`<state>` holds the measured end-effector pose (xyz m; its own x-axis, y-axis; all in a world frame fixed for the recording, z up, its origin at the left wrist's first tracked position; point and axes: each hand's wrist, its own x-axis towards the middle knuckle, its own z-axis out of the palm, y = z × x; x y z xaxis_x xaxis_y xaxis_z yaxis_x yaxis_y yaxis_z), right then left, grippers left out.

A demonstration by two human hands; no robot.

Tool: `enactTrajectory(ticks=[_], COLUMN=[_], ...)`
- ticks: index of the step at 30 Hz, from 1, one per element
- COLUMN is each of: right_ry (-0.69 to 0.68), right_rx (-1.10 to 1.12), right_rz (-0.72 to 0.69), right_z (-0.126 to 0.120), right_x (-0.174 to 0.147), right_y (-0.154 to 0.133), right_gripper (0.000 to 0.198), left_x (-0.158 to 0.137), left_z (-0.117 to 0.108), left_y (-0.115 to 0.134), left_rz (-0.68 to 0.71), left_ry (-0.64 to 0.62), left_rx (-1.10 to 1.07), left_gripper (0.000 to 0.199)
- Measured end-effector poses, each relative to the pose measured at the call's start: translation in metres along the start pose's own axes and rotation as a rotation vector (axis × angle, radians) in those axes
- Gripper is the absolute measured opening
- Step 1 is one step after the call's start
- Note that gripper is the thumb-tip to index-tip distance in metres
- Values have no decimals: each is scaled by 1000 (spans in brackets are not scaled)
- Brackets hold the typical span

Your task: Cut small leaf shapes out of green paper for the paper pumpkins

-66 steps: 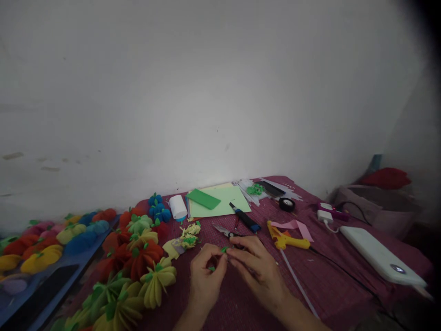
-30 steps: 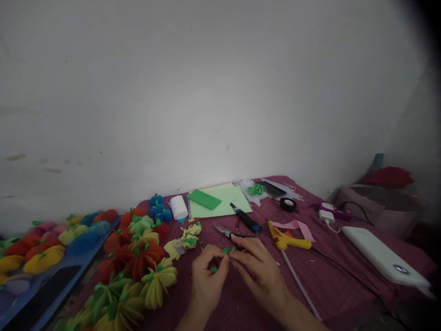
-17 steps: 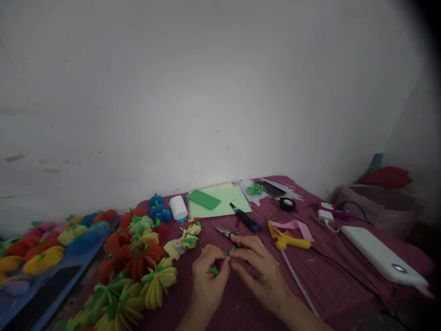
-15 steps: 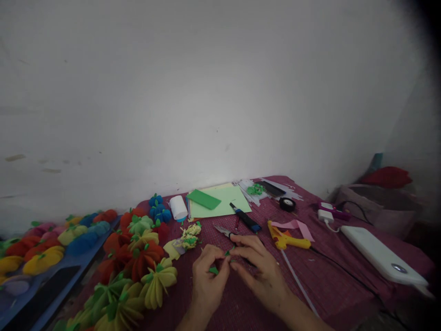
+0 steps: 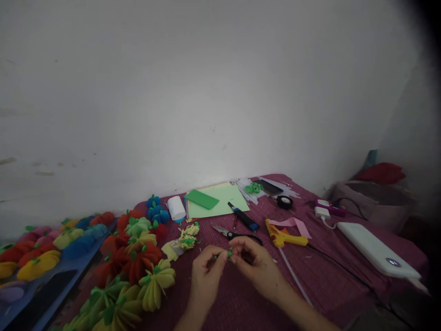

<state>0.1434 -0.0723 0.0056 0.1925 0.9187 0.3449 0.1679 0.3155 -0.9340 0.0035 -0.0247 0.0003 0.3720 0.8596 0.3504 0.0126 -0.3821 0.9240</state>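
Note:
My left hand (image 5: 207, 272) is closed in a pinch on a small green piece (image 5: 229, 253), possibly foam or felt. Its exact shape is too small to make out. From the other side, the thumb and fingertips of my right hand (image 5: 257, 267) pinch the same piece. Just beyond the hands lie scissors (image 5: 222, 230) with dark handles, partly hidden by my right fingers. A blue and black utility knife (image 5: 244, 217) rests behind them. Yellow and green scraps (image 5: 188, 238) lie left of the scissors.
Pumpkin-like soft shapes (image 5: 155, 282) in several colours crowd the left. A green strip (image 5: 203, 199) lies on pale green sheets (image 5: 227, 202). At the right are a yellow glue gun (image 5: 287, 239) with its cord, pink ribbon (image 5: 300, 226), black tape measure (image 5: 284, 202) and white power bank (image 5: 374, 248).
My right fingers have curled in and closed onto the small green piece. The scissors' handles show more now. The whole view has shifted slightly.

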Motion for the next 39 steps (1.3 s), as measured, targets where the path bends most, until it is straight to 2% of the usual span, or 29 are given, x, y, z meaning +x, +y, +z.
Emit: enactTrajectory(ticks=[4, 11, 19, 24, 29, 36, 39], right_ry=[6, -38, -23, 13, 19, 9, 25], right_rx=[12, 132, 131, 168, 177, 174, 181], right_rz=[-3, 84, 38, 84, 57, 85, 89], right_z=[-2, -2, -2, -2, -3, -4, -6], right_x=[-3, -2, -3, 1, 2, 1, 2], right_y=[-2, -1, 6, 13, 14, 11, 14], right_gripper=[23, 27, 26, 30, 26, 24, 25], left_x=[1, 0, -1, 1, 3, 5, 6], left_z=[-1, 2, 6, 7, 7, 3, 1], left_y=[-3, -2, -5, -9, -11, -21, -23], left_rz=[27, 33, -11, -75, -187, -150, -139], left_ry=[-5, -36, -2, 1, -31, -9, -13], left_rx=[28, 33, 80, 26, -38, -140, -116], left_gripper=[29, 27, 26, 28, 27, 28, 30])
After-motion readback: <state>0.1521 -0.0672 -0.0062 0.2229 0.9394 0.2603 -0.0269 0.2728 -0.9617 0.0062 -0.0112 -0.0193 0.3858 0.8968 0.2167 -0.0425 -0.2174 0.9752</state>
